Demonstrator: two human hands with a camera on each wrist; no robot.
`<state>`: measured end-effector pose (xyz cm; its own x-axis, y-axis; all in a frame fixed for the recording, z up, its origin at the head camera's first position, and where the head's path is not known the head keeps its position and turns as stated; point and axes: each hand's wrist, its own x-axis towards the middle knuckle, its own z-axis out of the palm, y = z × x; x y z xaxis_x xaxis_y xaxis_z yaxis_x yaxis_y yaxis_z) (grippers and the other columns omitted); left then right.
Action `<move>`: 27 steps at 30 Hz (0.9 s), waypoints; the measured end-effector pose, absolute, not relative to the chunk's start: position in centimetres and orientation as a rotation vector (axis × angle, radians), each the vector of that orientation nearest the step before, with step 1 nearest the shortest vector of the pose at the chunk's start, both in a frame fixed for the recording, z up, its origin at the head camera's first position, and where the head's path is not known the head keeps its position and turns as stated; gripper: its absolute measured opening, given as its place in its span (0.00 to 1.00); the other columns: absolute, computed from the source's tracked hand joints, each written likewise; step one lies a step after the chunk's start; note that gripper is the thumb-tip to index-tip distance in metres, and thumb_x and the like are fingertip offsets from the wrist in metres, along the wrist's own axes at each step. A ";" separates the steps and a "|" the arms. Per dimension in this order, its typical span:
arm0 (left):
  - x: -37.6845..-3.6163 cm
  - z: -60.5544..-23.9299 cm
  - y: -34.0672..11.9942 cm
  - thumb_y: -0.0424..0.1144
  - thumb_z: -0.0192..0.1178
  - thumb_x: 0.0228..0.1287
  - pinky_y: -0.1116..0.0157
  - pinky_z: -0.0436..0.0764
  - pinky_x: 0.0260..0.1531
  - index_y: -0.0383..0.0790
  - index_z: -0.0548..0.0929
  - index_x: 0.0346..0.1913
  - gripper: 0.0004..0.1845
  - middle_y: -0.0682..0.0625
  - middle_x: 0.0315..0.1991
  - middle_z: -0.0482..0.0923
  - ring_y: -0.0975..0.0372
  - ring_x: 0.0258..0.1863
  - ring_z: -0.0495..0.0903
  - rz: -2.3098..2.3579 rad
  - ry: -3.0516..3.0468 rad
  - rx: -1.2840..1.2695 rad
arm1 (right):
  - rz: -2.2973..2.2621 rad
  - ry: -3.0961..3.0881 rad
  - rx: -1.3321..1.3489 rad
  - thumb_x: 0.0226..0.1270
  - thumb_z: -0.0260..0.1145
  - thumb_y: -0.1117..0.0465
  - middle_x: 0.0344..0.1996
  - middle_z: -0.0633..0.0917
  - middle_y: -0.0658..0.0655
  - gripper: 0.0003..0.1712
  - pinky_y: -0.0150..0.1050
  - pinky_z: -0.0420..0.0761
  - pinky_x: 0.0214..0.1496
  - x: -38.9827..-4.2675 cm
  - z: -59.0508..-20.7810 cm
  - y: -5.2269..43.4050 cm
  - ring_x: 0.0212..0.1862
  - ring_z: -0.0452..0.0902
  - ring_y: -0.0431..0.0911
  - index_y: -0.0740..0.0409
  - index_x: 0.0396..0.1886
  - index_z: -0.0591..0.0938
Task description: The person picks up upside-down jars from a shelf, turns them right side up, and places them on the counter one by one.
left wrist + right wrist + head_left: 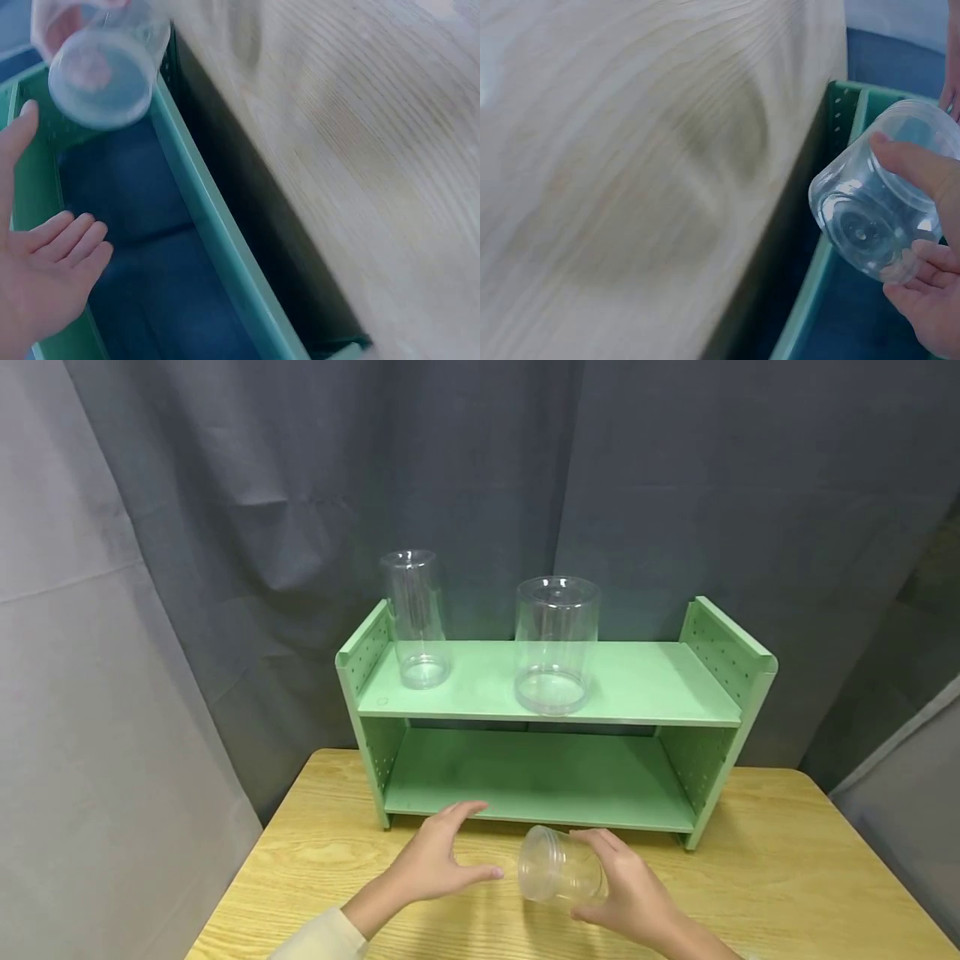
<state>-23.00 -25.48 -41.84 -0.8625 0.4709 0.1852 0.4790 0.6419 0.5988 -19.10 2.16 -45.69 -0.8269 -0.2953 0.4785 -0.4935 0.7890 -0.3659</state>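
Clear plastic jar [558, 866] lying sideways, mouth at 9 o'clock | right hand [628, 887] is grasping it | left hand [435, 860] is hovering released | judgement: steadying its rim helps.

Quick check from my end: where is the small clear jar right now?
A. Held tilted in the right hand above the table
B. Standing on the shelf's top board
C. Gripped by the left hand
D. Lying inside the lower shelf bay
A: the right hand grips the small clear jar tilted over the wooden table, while the left hand is open beside it, not touching.
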 end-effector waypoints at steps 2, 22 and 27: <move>-23.1 -42.1 -26.1 0.60 0.69 0.51 0.45 0.75 0.61 0.46 0.67 0.68 0.43 0.47 0.66 0.72 0.49 0.65 0.72 -1.109 -2.779 -0.752 | 0.686 -2.564 0.569 0.19 0.87 0.56 0.47 0.83 0.52 0.51 0.45 0.86 0.47 -18.9 -46.3 3.1 0.48 0.83 0.49 0.60 0.54 0.78; -26.5 -39.4 -32.7 0.44 0.65 0.62 0.53 0.70 0.68 0.39 0.71 0.64 0.29 0.42 0.63 0.73 0.49 0.66 0.71 -1.340 -2.311 -0.217 | 0.703 -2.556 0.476 0.15 0.87 0.51 0.44 0.85 0.54 0.51 0.44 0.86 0.41 -18.7 -50.7 8.7 0.42 0.82 0.50 0.62 0.50 0.79; -27.5 -38.5 -33.8 0.40 0.64 0.63 0.55 0.71 0.67 0.34 0.73 0.62 0.26 0.39 0.60 0.75 0.49 0.63 0.73 -1.352 -2.172 -0.162 | 0.772 -2.605 0.433 0.18 0.87 0.48 0.45 0.85 0.55 0.50 0.44 0.86 0.43 -18.8 -51.0 9.1 0.44 0.82 0.51 0.63 0.49 0.80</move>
<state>-27.52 -33.79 -38.47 -0.8302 -0.1896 0.5242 0.3865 0.4819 0.7864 -18.81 9.07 -50.96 -0.8770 -0.1802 0.4455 -0.3939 0.8006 -0.4516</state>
